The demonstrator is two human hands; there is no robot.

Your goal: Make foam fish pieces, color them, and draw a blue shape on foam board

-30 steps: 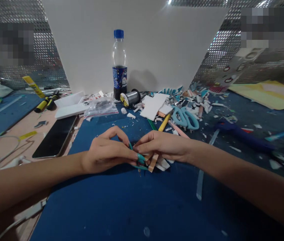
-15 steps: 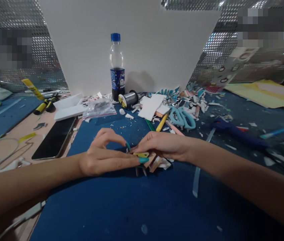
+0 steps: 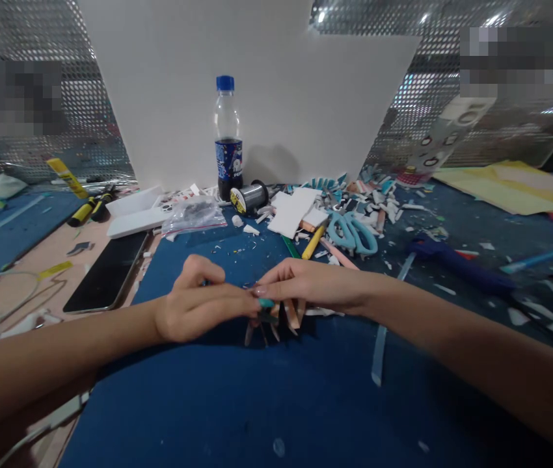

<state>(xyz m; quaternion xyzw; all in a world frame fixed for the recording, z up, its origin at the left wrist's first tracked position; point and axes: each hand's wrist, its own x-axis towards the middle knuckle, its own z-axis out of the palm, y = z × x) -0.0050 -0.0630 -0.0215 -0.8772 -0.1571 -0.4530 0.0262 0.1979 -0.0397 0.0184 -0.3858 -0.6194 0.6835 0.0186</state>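
My left hand (image 3: 203,305) and my right hand (image 3: 315,285) meet over the blue mat (image 3: 237,403). Between them is a small craft piece (image 3: 292,316) of tan and brown strips, with thin pointed bits sticking out below. The right fingers pinch its top from above. Closed left fingers press against its left side, a teal nail showing at the tip and the thumb curled back. Much of the piece is hidden behind the fingers. Just beyond the right hand lie a yellow pen-like stick (image 3: 314,242) and light blue scissors (image 3: 353,233).
A cola bottle (image 3: 229,159) and a wire spool (image 3: 250,197) stand before a white board (image 3: 276,78). Foam scraps (image 3: 293,211) pile behind the hands. A phone (image 3: 105,273) lies left; a dark blue glue gun (image 3: 457,263) and a clear stick (image 3: 378,357) lie right.
My left fingers have closed in and the left thumb has curled back. The craft piece has turned between the hands, and its yellow part is no longer visible. The view has tilted slightly.
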